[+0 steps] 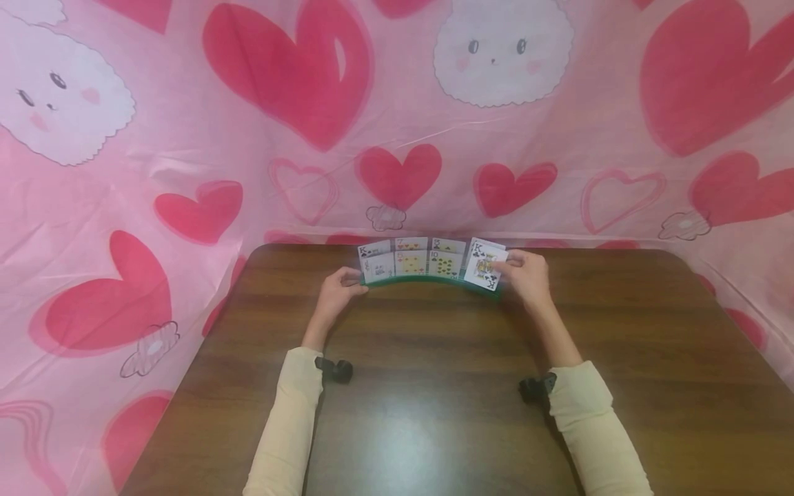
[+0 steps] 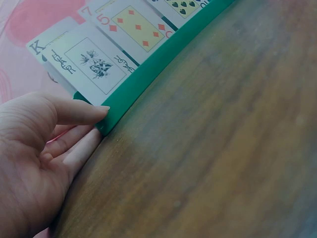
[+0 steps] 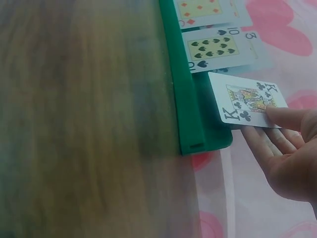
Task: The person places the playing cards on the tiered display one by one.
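Observation:
A curved green card holder [image 2: 143, 74] stands on the table with playing cards upright in two rows. A joker [image 2: 96, 67], a five of diamonds [image 2: 133, 27] and a ten of spades [image 3: 213, 49] form the front row. Behind them show parts of a king, a seven and a three. My left hand [image 1: 338, 293] pinches the holder's left end, thumb at the front. My right hand [image 1: 527, 279] pinches a king of clubs [image 3: 247, 101] by its outer edge, thumb on its face. That card is at the holder's right end; whether its lower edge touches the slot I cannot tell.
The brown wooden table [image 1: 403, 379] extends on both sides and in front of the holder. A pink cloth [image 1: 422, 124] with hearts hangs behind and at the sides. Black wrist cameras [image 1: 338, 372] sit at both sleeves.

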Demonstrator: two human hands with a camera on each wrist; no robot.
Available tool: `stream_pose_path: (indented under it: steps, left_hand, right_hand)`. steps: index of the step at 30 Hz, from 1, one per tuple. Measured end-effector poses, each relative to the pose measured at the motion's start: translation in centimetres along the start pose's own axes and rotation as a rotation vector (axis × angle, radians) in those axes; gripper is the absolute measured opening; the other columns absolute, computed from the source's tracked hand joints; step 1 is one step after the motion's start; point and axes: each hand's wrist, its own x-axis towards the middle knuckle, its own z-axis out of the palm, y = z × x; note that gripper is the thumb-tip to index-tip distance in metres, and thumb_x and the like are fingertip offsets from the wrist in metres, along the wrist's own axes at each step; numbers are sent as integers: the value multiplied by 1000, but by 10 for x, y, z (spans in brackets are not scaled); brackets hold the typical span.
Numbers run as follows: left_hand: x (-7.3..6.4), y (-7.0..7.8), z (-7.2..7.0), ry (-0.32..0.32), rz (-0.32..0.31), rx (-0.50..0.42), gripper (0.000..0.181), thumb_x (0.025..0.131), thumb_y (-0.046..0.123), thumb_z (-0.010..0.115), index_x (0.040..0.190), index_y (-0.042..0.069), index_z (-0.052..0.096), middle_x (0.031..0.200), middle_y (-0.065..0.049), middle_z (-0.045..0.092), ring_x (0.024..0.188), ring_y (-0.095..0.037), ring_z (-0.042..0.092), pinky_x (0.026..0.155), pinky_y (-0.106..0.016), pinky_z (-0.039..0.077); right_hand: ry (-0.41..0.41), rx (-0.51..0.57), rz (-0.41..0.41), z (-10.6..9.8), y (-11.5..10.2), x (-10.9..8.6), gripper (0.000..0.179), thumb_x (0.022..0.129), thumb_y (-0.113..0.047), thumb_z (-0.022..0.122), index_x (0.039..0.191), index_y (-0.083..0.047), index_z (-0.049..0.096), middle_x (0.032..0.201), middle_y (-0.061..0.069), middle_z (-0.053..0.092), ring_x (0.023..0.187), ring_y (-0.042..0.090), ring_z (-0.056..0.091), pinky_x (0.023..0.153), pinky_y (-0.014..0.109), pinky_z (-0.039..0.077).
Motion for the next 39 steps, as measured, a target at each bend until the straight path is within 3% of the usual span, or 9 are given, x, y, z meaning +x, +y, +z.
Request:
stream_pose_path:
  steps: [12, 22, 39]
  left_hand:
    - [0, 0, 0, -5, 8, 7, 29, 74, 18, 71, 100, 13, 58, 105, -5, 59, 102, -22, 55, 85, -41, 44]
    - [1, -1, 0, -2, 1, 17, 31, 72, 18, 72, 99, 12, 58, 105, -5, 60, 101, -22, 56, 84, -40, 45]
    - [0, -2, 0, -11, 8, 8, 31, 73, 15, 71, 100, 11, 58, 106, -7, 59, 101, -22, 56, 85, -39, 45]
  right_hand:
    - [93, 32, -8, 8, 5, 2, 29, 73, -15, 72, 94, 4, 64, 89, 19, 66, 71, 19, 65, 63, 33, 52]
    - [128, -39, -35, 12, 8, 1, 29, 73, -17, 72, 94, 1, 66, 91, 18, 65, 72, 19, 65, 61, 25, 52]
    - [203, -193, -162, 19, 10, -1, 22, 74, -18, 71, 91, -3, 68, 84, 14, 67, 67, 21, 65, 53, 20, 50]
